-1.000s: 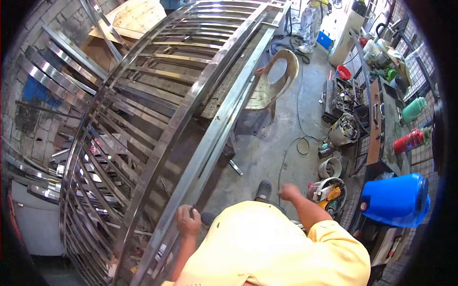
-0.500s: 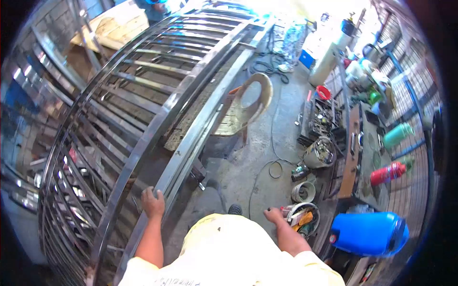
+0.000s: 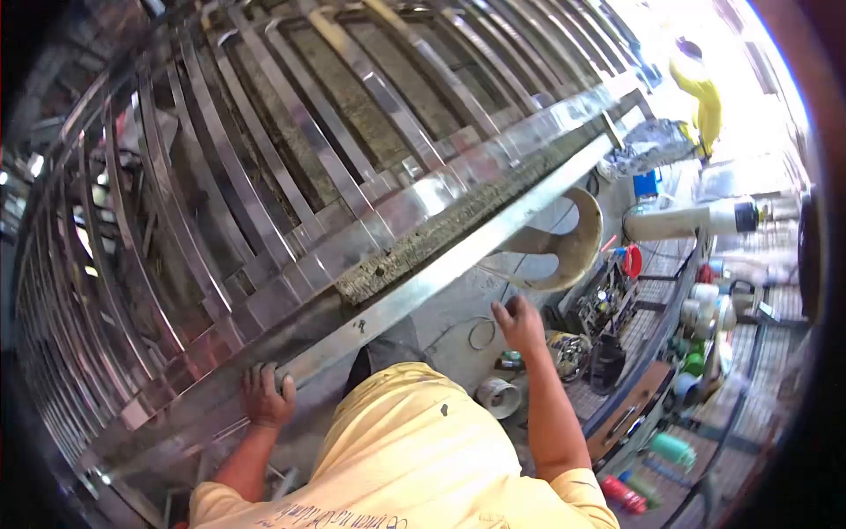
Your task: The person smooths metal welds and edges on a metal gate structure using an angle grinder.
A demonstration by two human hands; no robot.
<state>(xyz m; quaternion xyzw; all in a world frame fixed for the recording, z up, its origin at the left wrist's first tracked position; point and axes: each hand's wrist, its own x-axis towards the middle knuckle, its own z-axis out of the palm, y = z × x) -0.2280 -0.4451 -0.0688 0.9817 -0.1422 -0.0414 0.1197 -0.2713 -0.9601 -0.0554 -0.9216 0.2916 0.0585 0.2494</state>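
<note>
My left hand (image 3: 267,397) lies on the near part of a long metal bar (image 3: 423,295), with the fingers stretched out and slightly apart. That bar runs along the edge of a large curved metal frame (image 3: 308,264) made of many parallel slats. My right hand (image 3: 522,324) is raised over the floor, to the right of the bar and touching nothing around it. Its fingers are curled in; whether something small is inside is hidden. Just beyond it stands a worn plastic chair (image 3: 577,251) with an opening in its back.
A white bucket (image 3: 499,398) and a container of metal bits (image 3: 568,353) stand on the floor at right. Farther right are a tool bench (image 3: 627,414), a green bottle (image 3: 672,450) and a red bottle (image 3: 624,495). A gas cylinder (image 3: 687,222) and a person in yellow (image 3: 702,97) are farther back.
My view has turned and moved closer to the metal frame. My right hand has risen from beside the bucket of tools to near the bar. My left hand stays at the bar.
</note>
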